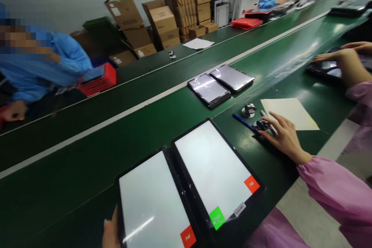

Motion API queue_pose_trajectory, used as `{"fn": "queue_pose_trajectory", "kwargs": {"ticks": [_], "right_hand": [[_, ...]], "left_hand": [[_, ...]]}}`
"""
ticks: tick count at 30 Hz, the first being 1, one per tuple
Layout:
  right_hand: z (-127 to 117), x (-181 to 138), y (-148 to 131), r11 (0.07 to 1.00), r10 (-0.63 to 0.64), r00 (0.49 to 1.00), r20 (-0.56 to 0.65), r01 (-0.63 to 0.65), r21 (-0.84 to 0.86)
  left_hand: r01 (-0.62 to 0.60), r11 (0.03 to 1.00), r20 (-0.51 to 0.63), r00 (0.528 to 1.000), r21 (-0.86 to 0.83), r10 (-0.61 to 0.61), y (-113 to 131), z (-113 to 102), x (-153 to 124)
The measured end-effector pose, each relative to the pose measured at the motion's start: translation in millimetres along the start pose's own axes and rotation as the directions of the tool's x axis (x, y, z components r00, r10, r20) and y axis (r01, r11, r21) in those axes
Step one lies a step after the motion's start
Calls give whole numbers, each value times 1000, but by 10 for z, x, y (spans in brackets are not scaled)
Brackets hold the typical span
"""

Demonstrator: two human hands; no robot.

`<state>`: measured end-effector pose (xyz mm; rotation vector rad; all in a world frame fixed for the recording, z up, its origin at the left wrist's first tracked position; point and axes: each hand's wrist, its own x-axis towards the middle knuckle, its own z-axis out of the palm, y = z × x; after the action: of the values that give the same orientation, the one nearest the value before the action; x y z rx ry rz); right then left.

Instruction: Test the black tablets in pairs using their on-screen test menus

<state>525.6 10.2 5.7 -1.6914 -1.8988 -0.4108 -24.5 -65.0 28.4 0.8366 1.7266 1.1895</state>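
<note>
Two tablets lie side by side with lit white screens: the left tablet (154, 201) shows a red "Fail" square, the right tablet (212, 159) a green square and a red "Fail" square. My left hand (111, 230), partly cut off by the frame, grips the left tablet's outer edge. On the green table, my right hand (283, 135) has its thumb and fingers closed around a small dark and metal piece (263, 125). Against that piece lies a blue pen (244, 122). A similar metal piece on a round base (248, 111) stands just beyond.
Two more tablets (209, 90) lie farther up the green bench (139, 124). A yellowish paper sheet (290, 114) is beyond my right hand. Co-workers in blue sit across, near red trays (100, 81); another person's hands (343, 60) work at right. Cardboard boxes (162, 23) stand behind.
</note>
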Motion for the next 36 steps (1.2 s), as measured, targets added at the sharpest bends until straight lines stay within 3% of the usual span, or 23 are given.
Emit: {"fn": "queue_pose_trajectory", "kwargs": {"ticks": [5, 8, 11, 12, 13, 16, 18, 21, 27, 30, 33, 34, 36], "right_hand": [[-149, 89, -111, 998, 68, 998, 15, -68, -7], [-224, 327, -422, 935, 208, 978, 7, -201, 293], [-92, 642, -902, 746, 195, 949, 249, -308, 590], [6, 745, -1063, 676, 150, 924, 351, -355, 646], [122, 838, -1210, 541, 100, 870, 483, -455, 707], [459, 1031, -1525, 394, 15, 795, 606, -562, 727], [587, 1081, -1611, 400, 13, 795, 607, -560, 725], [595, 1110, -1594, 441, 3, 822, 569, -512, 737], [470, 1470, -1475, 621, -149, 883, 446, -267, 737], [435, 1701, -1497, 687, -246, 890, 385, -120, 716], [197, 1665, -1559, 738, -333, 890, 313, 39, 673], [50, 1569, -1586, 746, -383, 878, 286, 112, 656], [-319, 1278, -1652, 706, -563, 796, 223, 324, 630]], "left_hand": [[97, 979, -127, 985, -179, -121, -11, 94, 24], [50, 965, -125, 989, -256, -84, 100, 198, 238], [-63, 956, -88, 995, -287, 39, 231, 308, 527], [-87, 953, -71, 995, -289, 69, 263, 338, 608], [-99, 952, -58, 995, -288, 86, 286, 362, 673], [-91, 956, -28, 996, -279, 87, 316, 397, 761], [-89, 958, -21, 996, -273, 86, 315, 401, 755], [-93, 963, -31, 996, -255, 88, 309, 419, 729], [-121, 984, -59, 992, -132, 114, 397, 432, 813], [-192, 981, -149, 971, -30, 186, 548, 323, 743], [-387, 902, -163, 894, 189, 418, 704, 245, 333], [-513, 798, -68, 826, 316, 559, 741, 265, 117], [-769, 441, 234, 586, 463, 776, 786, 400, -372]]}}
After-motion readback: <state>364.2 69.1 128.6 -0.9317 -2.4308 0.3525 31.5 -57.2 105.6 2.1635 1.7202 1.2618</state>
